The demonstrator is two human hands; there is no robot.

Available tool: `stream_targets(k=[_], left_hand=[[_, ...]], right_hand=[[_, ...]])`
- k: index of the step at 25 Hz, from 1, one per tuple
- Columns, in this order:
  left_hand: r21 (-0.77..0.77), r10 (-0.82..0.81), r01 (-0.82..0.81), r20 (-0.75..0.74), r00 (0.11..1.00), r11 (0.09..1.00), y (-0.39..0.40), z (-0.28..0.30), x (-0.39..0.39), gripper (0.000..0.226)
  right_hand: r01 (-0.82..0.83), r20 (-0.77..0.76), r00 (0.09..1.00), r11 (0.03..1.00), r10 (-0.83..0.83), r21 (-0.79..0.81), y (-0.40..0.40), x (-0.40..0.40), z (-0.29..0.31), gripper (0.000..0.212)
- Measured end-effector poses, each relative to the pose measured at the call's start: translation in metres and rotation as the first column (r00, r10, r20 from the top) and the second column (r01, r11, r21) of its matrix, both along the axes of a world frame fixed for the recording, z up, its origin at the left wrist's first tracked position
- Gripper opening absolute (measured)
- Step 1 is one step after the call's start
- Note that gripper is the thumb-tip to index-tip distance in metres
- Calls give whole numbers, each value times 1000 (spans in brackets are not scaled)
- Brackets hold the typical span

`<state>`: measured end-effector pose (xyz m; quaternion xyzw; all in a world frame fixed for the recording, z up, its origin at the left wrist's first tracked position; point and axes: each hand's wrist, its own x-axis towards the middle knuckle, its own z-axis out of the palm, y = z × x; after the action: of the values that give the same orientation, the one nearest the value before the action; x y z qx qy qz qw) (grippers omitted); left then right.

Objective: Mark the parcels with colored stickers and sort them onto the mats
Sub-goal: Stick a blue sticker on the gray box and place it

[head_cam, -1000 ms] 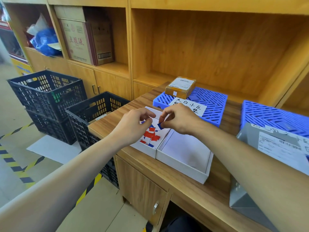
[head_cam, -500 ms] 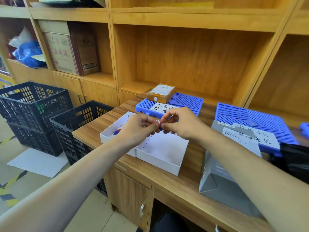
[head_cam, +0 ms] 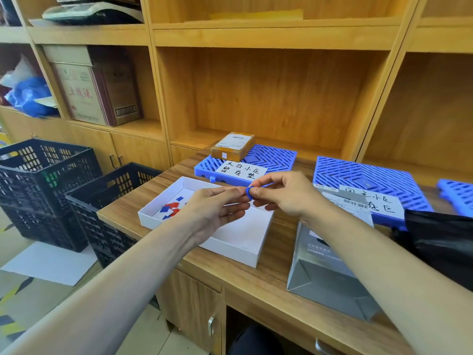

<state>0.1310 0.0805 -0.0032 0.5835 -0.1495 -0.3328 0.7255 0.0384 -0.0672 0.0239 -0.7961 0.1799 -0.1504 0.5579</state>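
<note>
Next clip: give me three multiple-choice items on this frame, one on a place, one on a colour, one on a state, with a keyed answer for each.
1. Where is the brown parcel?
A. in a crate
B. on the leftmost blue mat
C. in the white tray

2. What colour is the sticker between the fingertips?
A. red
B. yellow
C. blue

3. What are the hands doing?
A. both pinch the sticker
B. both lie flat on the desk
C. one lifts the grey parcel

Key: 1 B, it sits on that mat's back corner. 2 C, it shows blue. 3 A, left hand and right hand meet on it.
</note>
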Motion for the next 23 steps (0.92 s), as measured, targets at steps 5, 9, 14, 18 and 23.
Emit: stream_targets(k=[5,9,14,18,23], left_hand=[[8,-17,17,7,1000,1000,-8,1,-8,16],[-8,-15,16,53,998,1000,-12,1,-13,13],[16,-13,11,96,995,1000,-14,1,-17,12],[105,34,-66,280,959,992,-18,3,-21,11],[129,89,-160,435,896,979,-21,2,-28,9]], right_hand=[[36,73,997,999,-37,5,-1,-12,-3,7],[75,133,989,996,-68,-46,-3,-17,-6,11],[94,174,982,986,-69,-141,-4,-22,-7,8],[131,178,982,924,-71,-359,4,-28,-5,10],[169,203,976,875,-83,-453,8,-31,-6,9]])
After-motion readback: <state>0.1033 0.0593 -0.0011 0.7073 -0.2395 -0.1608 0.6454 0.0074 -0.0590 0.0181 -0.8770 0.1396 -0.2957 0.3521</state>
